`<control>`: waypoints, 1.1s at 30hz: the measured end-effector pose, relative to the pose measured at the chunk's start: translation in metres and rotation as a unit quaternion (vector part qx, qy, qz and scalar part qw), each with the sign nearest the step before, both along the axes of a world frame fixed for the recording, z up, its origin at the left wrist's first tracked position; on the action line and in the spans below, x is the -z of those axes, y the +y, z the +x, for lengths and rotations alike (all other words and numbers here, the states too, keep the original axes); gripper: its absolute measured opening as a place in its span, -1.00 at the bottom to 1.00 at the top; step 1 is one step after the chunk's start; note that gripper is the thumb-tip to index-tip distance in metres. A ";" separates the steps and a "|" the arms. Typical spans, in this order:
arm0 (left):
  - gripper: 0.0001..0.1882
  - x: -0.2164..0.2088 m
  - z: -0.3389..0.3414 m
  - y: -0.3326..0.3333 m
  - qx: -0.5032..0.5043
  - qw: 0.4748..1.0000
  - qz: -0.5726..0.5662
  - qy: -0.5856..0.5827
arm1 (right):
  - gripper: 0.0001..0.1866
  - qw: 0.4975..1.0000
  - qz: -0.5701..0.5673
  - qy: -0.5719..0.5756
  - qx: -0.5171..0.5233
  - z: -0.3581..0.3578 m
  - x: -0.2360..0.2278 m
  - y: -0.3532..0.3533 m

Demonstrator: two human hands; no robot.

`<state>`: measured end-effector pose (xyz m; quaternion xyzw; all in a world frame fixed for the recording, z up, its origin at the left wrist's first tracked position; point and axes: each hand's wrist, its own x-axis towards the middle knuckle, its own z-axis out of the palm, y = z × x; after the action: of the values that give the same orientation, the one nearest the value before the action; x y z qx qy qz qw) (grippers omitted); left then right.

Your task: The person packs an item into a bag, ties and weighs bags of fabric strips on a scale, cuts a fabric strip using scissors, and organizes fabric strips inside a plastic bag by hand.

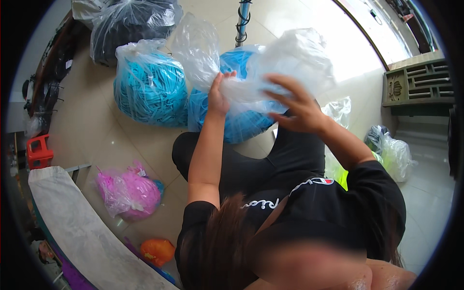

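Note:
A large clear plastic bag (297, 60) spreads over the blue strips between my knees. My left hand (220, 96) is closed around its gathered part, and a puffed-up section of the clear plastic rises beyond my fingers. To the right of that grip, my right hand (302, 106) is blurred at the fingertips, its fingers stretched out and apart beside the plastic. Whether they touch it, I cannot tell. Below both hands sits a clear bag filled with blue strips (237, 128), partly covered by the loose plastic.
Another bag of turquoise strips (152, 89) stands to the left, with a dark-filled bag (135, 29) behind it. A pink bundle (133, 191), an orange bag (158, 251), a red stool (39, 151) and a stone-topped bench (87, 227) lie leftward. A blue pole (242, 24) stands ahead.

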<state>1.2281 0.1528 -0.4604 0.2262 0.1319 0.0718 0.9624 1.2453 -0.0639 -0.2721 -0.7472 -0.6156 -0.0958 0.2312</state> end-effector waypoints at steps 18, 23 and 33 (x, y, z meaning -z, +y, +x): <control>-0.59 -0.008 0.009 -0.045 0.114 0.936 0.332 0.006 | -0.63 0.857 -0.065 0.444 -0.254 -0.025 0.049 0.105; -0.58 -0.001 0.012 -0.053 0.071 0.921 0.384 0.018 | -0.72 0.631 0.252 0.733 0.027 0.046 0.043 0.136; -0.55 -0.012 0.021 -0.042 -0.019 0.912 0.407 0.043 | 0.52 0.918 -0.033 0.333 0.211 0.041 0.093 0.110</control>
<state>1.2489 0.1104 -0.4481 0.5982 0.1365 0.1281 0.7792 1.2858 0.0457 -0.3654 -0.8556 -0.3340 0.1330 0.3724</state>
